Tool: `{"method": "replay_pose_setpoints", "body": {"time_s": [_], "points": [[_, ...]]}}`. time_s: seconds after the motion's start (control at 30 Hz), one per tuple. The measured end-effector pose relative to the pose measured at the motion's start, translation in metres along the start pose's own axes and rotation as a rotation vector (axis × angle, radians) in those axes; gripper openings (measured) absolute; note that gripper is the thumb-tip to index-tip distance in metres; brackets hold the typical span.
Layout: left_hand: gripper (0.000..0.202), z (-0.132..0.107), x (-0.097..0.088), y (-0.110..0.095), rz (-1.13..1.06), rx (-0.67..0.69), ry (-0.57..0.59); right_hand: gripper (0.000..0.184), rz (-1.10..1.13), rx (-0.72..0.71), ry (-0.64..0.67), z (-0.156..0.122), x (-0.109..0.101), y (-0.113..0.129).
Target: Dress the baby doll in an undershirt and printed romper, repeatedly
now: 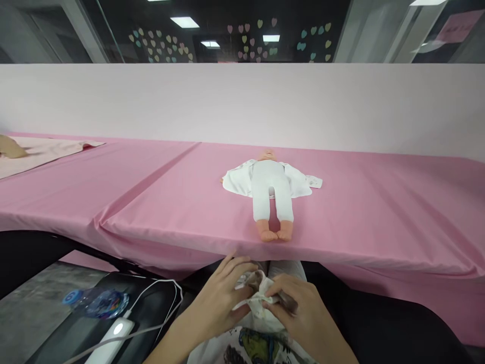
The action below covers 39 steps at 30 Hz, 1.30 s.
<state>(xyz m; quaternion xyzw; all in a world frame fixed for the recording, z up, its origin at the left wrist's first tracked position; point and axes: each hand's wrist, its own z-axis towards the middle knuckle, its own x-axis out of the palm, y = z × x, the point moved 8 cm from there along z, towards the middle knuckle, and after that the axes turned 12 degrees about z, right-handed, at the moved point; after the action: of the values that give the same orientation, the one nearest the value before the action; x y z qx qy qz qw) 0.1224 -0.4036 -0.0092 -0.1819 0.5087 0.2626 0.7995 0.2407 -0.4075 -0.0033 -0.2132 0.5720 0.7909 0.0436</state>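
Got the left hand (231,288) curled over one side of a crumpled white cloth (261,308), thumb on the near side, fingers reaching over the far side, lightly gripping by the looks of it. Pinching the other side of the cloth with the right hand (297,306), thumb against fingers, with a brownish bit (288,302) poking out right there. Can't tell about that bit, too covered up. Holding the whole bundle low over the lap, just this side of the table (182,202) edge, right above some printed white fabric (261,346).

Up on the pink-covered table, pretty much straight ahead: a doll (283,202) flat on its back, bare feet toward the near edge, dressed in white, with a white garment (238,179) spread out to both sides. Way over at the far left, a pale pink cloth (41,156) with something tan (11,146) on it, cut off by the frame.

Down on the left, on a black seat: a clear bottle (100,302) with a blue cap, lying on its side, plus a white device (113,336) near it with a white cable plugged in. Behind the table, a plain white panel (227,101), then dark glass dotted with heart stickers (259,24).
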Motion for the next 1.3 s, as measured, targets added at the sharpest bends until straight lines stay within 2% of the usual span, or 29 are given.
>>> {"method": "replay_pose_setpoints", "body": {"time_s": [0.17, 0.3, 0.47, 0.67, 0.83, 1.0, 1.07, 1.13, 1.2, 1.3], "points": [[0.015, 0.0, 0.006, -0.01, -0.069, 0.065, 0.074, 0.006, 0.09, 0.055, 0.057, 0.0, 0.002, -0.001], [0.021, 0.0, 0.006, -0.014, -0.083, 0.109, 0.149, 0.011, 0.281, 0.11, 0.137, -0.005, 0.004, -0.005], [0.029, -0.007, -0.003, -0.024, -0.135, 0.194, 0.209, 0.015, 0.454, 0.147, 0.077, -0.008, -0.004, -0.014], [0.021, -0.004, -0.004, -0.021, -0.097, 0.123, 0.211, 0.019, 0.413, 0.138, 0.079, -0.009, -0.005, -0.013], [0.029, -0.007, 0.004, -0.022, -0.179, 0.124, 0.255, 0.023, 0.372, 0.122, 0.072, -0.011, -0.006, -0.01], [0.025, -0.011, 0.013, -0.011, -0.319, 0.069, 0.284, 0.023, 0.528, 0.072, -0.025, -0.012, -0.012, -0.005], [0.025, -0.012, 0.012, -0.005, -0.426, 0.042, 0.258, 0.021, 0.546, 0.036, -0.082, -0.013, -0.018, -0.004], [0.023, -0.011, 0.006, 0.002, -0.565, -0.013, 0.173, 0.018, 0.505, 0.009, -0.144, -0.015, -0.024, -0.002], [0.024, -0.01, 0.001, 0.011, -0.663, -0.116, 0.073, 0.017, 0.429, -0.014, -0.224, -0.019, -0.031, 0.001], [0.024, -0.009, -0.009, 0.025, -0.688, -0.325, -0.12, 0.017, 0.235, -0.019, -0.41, -0.026, -0.043, 0.008]]}}
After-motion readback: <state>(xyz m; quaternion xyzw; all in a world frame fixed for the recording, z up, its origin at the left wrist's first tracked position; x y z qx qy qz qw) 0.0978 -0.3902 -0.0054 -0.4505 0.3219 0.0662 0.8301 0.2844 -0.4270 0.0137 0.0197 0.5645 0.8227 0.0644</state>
